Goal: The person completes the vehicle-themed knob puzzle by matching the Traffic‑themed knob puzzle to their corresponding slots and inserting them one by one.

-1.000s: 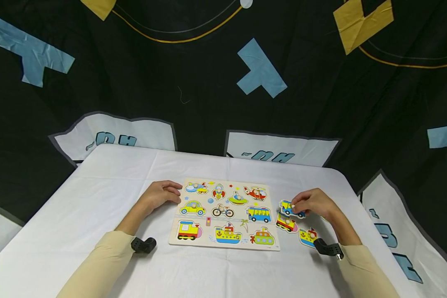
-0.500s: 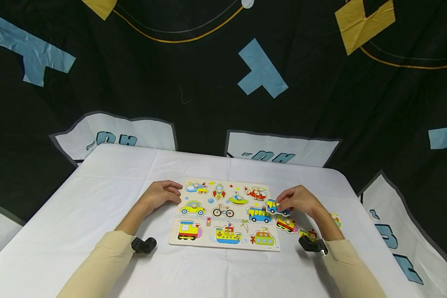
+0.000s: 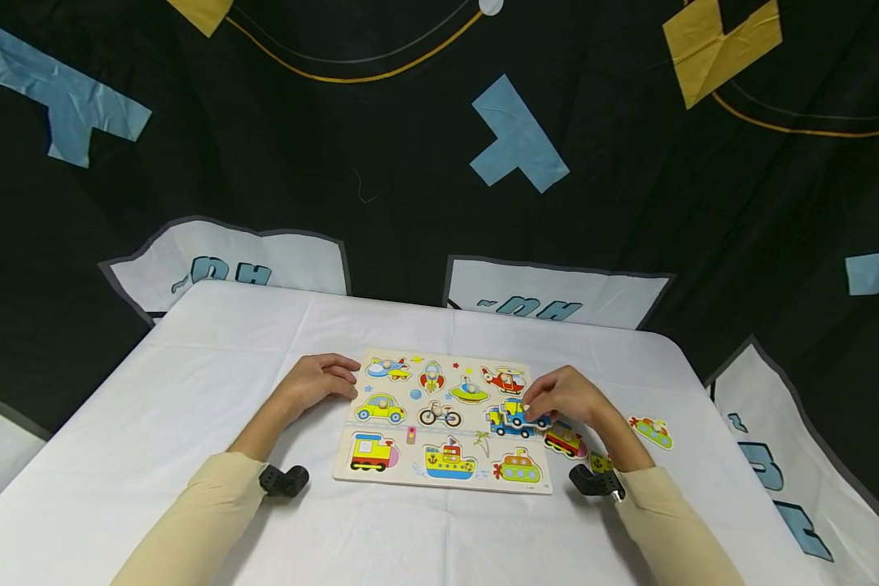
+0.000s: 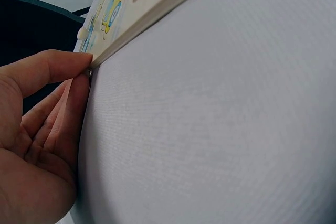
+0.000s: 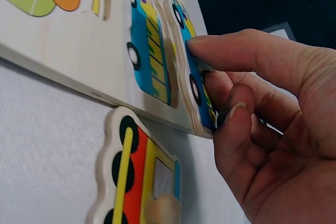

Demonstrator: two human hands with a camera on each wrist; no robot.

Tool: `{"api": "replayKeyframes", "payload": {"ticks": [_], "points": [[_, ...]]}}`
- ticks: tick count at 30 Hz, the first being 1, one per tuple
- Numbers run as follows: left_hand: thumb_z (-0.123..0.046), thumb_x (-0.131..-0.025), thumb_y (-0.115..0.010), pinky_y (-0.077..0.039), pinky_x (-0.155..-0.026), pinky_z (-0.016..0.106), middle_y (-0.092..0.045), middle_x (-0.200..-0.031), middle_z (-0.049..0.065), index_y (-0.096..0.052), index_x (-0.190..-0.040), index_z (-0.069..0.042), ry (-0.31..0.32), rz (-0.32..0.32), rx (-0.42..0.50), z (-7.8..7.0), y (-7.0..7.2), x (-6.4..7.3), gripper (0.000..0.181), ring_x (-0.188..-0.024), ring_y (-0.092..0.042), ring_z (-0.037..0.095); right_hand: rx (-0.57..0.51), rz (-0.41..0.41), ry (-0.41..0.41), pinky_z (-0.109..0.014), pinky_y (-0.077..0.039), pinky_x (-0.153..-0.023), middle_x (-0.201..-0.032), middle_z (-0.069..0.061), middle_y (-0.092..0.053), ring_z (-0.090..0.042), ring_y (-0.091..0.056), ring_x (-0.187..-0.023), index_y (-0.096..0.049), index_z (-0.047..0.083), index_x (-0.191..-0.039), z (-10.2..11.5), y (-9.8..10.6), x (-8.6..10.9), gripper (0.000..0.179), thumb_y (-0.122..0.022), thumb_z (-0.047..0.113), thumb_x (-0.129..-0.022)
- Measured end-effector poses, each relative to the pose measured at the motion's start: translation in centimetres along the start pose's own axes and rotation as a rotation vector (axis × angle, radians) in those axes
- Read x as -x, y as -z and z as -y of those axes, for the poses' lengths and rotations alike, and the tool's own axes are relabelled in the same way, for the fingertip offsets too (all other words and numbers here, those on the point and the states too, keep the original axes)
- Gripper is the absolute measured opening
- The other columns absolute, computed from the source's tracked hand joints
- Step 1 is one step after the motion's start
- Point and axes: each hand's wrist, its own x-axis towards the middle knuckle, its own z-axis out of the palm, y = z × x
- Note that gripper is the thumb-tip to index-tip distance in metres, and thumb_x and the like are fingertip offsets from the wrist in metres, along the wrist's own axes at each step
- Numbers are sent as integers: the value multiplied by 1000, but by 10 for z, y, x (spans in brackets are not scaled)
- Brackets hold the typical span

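Right fingers (image 5: 236, 52) are pinched on the bus piece (image 3: 516, 413), held just over the printed bus (image 5: 147, 51) on the board (image 3: 410, 465): placing seems in hand, careful lining-up now called for.

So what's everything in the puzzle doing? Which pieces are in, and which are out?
Puzzle board, lying flat
Bus piece, out, in the grip of the right hand
Bus slot, empty
Train piece, loose beside the board
Ship piece, loose, partly hidden
Submarine piece, loose
Train slot, empty
Ship slot, empty
Submarine slot, empty
Airplane, in place
Rocket, in place
Flying saucer, in place
Helicopter, in place
Car, in place
Bicycle, in place
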Motion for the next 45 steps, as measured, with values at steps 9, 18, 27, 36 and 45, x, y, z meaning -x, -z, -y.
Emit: {"api": "replayKeyframes", "payload": {"ticks": [9,18,27,36,45], "points": [[-11,-77,-81,-53,-76,24,-73,-90,1,-67,-127,-8,2,-2,1,1,0,0,52,-83,-66,15,21,5,18,-29,-48,-57,-79,-3,-74,-15,-56,-61,-78,4,-86,3,-10,1,21,-88,13,-70],[-12,-77,-81,-53,-76,24,-74,-92,1,-67,-127,-8,3,-3,-2,1,0,0,52,-84,-66,16,25,4,15,-27,-46,-53,-79,-2,-73,-13,-52,-56,-78,5,-84,6,-16,-1,20,-88,14,-69],[-12,-77,-82,-53,-77,24,-74,-91,1,-67,-127,-9,8,-4,-1,1,0,-1,52,-84,-66,16,21,-3,-1,-27,-46,-54,-80,-2,-73,-14,-53,-57,-78,8,-80,10,-22,-4,18,-89,15,-68],[-12,-77,-82,-53,-77,24,-74,-91,1,-67,-127,-8,-2,3,-4,1,0,-2,52,-85,-66,16,15,-7,6,-27,-45,-52,-77,-3,-72,-14,-52,-55,-77,5,-80,7,-26,-5,19,-89,13,-67],[-11,-77,-82,-53,-76,24,-73,-91,2,-67,-127,-8,5,1,6,1,0,-2,51,-83,-65,16,-2,2,-12,-26,-44,-50,-76,-3,-73,-13,-50,-52,-78,8,-81,6,-29,-3,18,-88,14,-68]]}}
